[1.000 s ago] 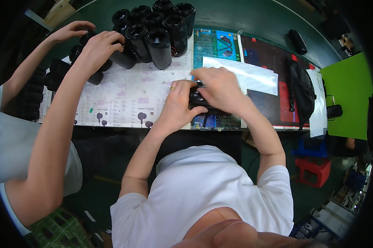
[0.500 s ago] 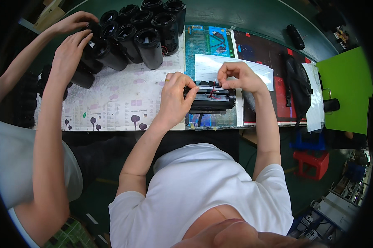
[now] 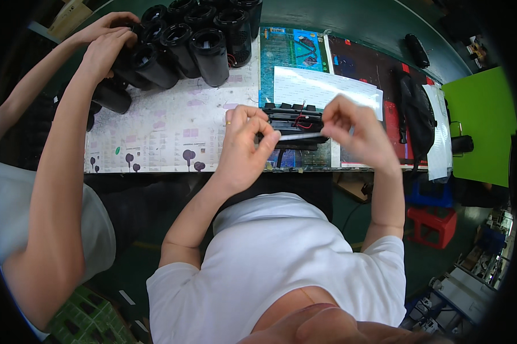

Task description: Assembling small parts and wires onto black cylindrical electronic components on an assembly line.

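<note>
The left grip (image 3: 244,146) has thumb and fingers pinched together on one end of a thin white strip (image 3: 301,136); the right grip (image 3: 356,129) pinches its other end, so the strip spans the gap between them. Just beyond and beneath it, between both grips, a black casing (image 3: 281,125) lies on the counter (image 3: 172,117), with red wires (image 3: 302,122) near the right grip's fingertips. Whether strip and casing touch, I cannot tell. Beyond the right grip lies a white sheet (image 3: 327,89); well beyond the left grip stand black cylinders (image 3: 209,63).
</note>
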The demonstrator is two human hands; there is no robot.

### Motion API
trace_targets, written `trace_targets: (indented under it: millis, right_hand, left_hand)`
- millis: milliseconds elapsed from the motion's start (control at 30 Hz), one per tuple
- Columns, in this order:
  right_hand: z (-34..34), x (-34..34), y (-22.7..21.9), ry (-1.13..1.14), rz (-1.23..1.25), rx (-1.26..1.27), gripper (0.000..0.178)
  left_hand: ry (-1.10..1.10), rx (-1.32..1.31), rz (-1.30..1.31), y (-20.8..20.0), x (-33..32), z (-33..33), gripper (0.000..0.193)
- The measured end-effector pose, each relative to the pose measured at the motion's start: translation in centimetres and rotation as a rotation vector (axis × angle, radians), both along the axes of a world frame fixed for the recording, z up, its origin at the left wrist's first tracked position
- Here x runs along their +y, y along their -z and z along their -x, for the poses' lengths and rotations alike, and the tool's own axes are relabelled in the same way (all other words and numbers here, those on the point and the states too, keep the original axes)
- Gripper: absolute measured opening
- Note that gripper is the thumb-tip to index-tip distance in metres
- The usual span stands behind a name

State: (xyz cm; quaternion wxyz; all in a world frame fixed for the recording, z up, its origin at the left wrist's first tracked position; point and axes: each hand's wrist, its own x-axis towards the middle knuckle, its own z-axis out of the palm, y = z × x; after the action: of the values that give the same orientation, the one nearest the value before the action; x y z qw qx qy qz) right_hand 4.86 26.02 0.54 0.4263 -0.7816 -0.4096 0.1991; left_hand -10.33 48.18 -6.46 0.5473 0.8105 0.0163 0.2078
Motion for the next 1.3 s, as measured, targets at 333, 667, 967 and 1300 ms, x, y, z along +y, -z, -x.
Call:
trace_targets:
  millis: [333,667,967,1300]
  right_hand:
    - [1.4,0.9,3.9,0.189,0.074,-0.211,0.015]
    - [1.6,0.8,3.8,0.16,0.125,-0.285,0.015]
    - [4.5,0.8,5.2,0.239,0.249,-0.646,0.015]
    - [4.8,1.1,8.0,0.255,-0.114,-0.63,0.03]
  left_hand:
    - [-0.126,0.123,-0.312,0.5,-0.3,-2.3,0.016]
    - [-0.101,0.241,-0.313,-0.7,-0.6,-2.2,0.017]
    - [-0.142,0.188,-0.365,-0.6,-1.1,-2.2,0.015]
    - [-0.014,-0.119,-0.566,0.8,-1.4,-2.2,0.035]
